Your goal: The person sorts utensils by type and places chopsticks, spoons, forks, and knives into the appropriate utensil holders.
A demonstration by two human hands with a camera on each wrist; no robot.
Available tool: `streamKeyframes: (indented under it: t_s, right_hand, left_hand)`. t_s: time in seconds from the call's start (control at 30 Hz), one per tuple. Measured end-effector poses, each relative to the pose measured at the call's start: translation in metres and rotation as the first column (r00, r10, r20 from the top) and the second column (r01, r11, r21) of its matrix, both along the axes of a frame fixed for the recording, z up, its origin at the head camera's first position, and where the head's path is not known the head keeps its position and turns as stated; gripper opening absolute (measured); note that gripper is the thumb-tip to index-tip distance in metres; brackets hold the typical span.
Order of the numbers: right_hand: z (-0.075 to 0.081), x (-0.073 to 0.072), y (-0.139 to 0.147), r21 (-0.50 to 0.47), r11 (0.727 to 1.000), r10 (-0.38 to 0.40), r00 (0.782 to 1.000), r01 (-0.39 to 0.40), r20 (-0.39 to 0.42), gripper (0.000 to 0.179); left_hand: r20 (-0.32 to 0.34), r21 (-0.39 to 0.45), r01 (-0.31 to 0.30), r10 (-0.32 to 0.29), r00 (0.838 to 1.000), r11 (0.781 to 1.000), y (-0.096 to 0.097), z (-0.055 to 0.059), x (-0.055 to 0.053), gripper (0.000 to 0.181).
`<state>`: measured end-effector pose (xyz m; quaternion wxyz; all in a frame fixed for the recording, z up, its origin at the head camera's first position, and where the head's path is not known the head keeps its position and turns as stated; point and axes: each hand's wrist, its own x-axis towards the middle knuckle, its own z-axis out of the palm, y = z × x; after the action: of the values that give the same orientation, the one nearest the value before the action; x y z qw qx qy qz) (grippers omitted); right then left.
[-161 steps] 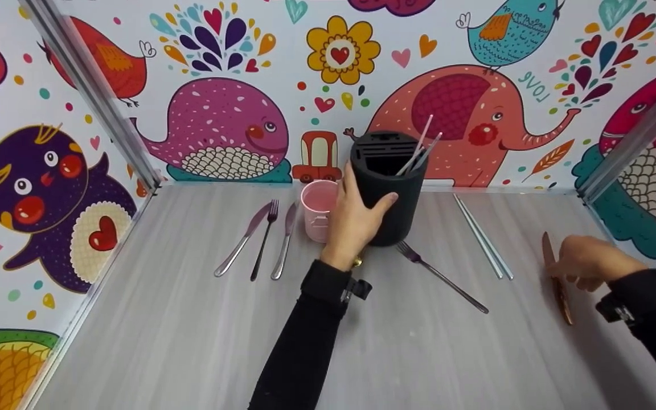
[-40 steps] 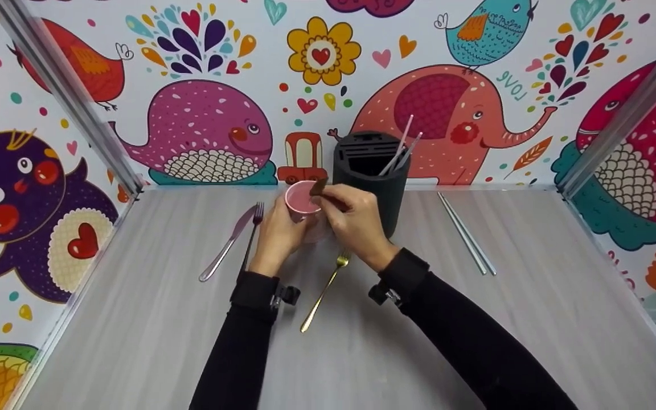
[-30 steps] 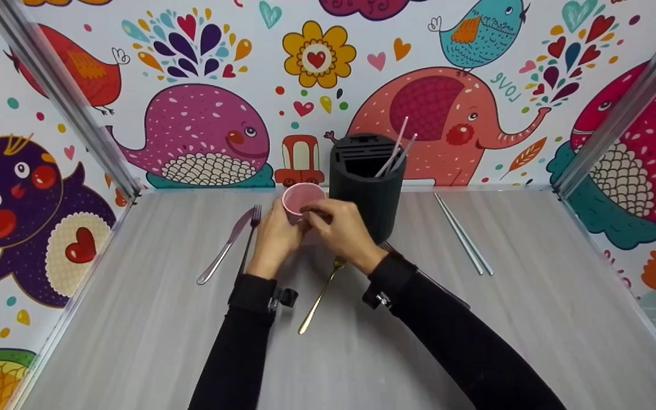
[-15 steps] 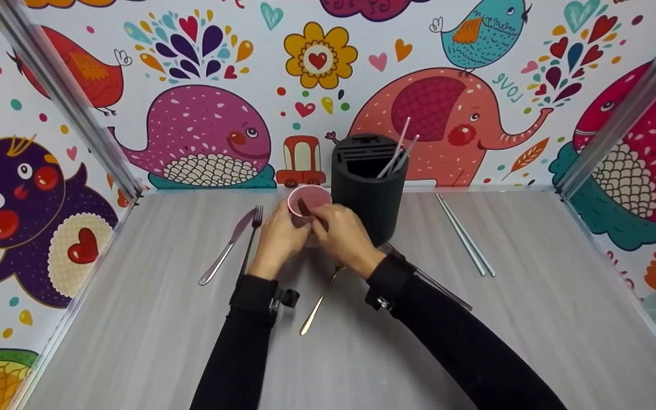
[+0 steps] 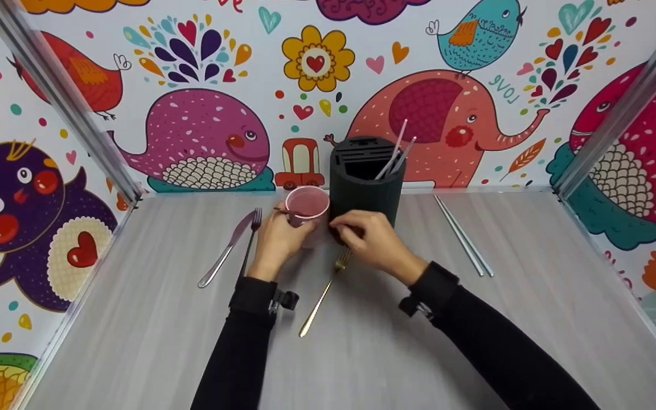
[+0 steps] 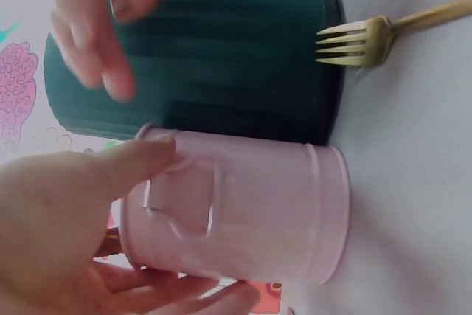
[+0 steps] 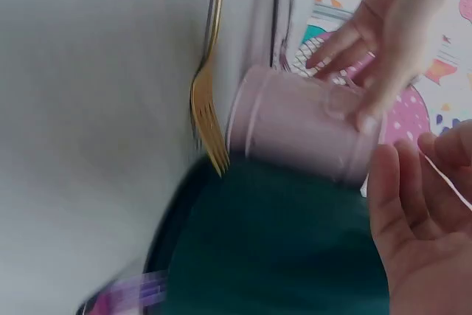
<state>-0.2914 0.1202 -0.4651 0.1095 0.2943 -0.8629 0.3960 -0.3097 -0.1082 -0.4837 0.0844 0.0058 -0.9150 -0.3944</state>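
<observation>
My left hand (image 5: 277, 245) grips the pink cup (image 5: 318, 230) by its side, thumb along the wall near the rim. A copper-brown table knife (image 5: 282, 210) leans in the cup, its end jutting over the left rim beside my fingers; its lower part is hidden inside. To the cup's right, in front of the dark green utensil holder (image 5: 365, 196), hangs my right hand (image 5: 373, 242), fingers loosely bent with nothing between them in the right wrist view. Below it on the table lies a gold fork (image 5: 322, 299), tines toward the holder.
Left of the cup lie a silver table knife (image 5: 225, 253) and a dark fork (image 5: 250, 242), partly hidden by my left hand. Two pale chopsticks (image 5: 464, 236) lie at right. Thin sticks (image 5: 399, 151) stand in the holder, near the patterned back wall (image 5: 203, 142).
The right hand brought the brown knife from the table's right side into the cup, let go and drew back to the right. The left hand moved from the holder to the cup.
</observation>
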Motion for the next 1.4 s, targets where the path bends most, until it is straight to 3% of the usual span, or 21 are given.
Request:
streamKeyframes:
  t_s: [0.17,0.33,0.57,0.73,0.87,1.03,1.23,1.4]
  right_hand:
    - [0.007,0.006,0.027,-0.044,0.999,-0.004,0.999,0.006,0.047,0.023]
    - [0.01,0.006,0.053,-0.067,0.997,-0.035,0.994,0.042,0.099,0.024]
    - [0.007,0.007,0.086,0.038,0.996,-0.084,0.98,0.079,0.18,0.025]
    - [0.002,0.006,0.104,0.109,0.989,-0.122,0.972,0.101,0.202,0.026]
    - [-0.001,0.004,0.112,0.152,0.983,-0.134,0.968,0.103,0.211,0.026]
    - [-0.009,0.003,0.117,0.264,0.962,-0.136,0.961,0.07,0.239,0.021]
    - [-0.021,0.004,0.12,0.428,0.903,-0.188,0.933,0.041,0.306,0.02]
    - [-0.028,0.003,0.116,0.48,0.877,-0.186,0.926,0.005,0.33,0.016]
  left_hand:
    - [0.066,-0.055,-0.006,0.01,0.998,0.998,-0.003,0.005,0.002,0.075]
    - [0.124,-0.14,0.033,-0.016,0.992,0.99,-0.011,0.018,0.012,0.068]
    - [0.198,-0.174,0.074,-0.039,0.979,0.982,-0.012,0.036,0.026,0.051]
    - [0.227,-0.149,0.155,-0.118,0.967,0.977,0.001,0.046,0.034,0.045]
    - [0.2,-0.096,0.243,-0.221,0.955,0.965,0.014,0.049,0.036,0.038]
    - [0.079,-0.011,0.281,-0.28,0.957,0.96,0.031,0.051,0.037,0.048]
    - [-0.043,0.106,0.185,-0.181,0.982,0.977,0.056,0.055,0.036,0.067]
    - [-0.02,0.15,0.11,-0.108,0.994,0.983,0.075,0.059,0.035,0.082]
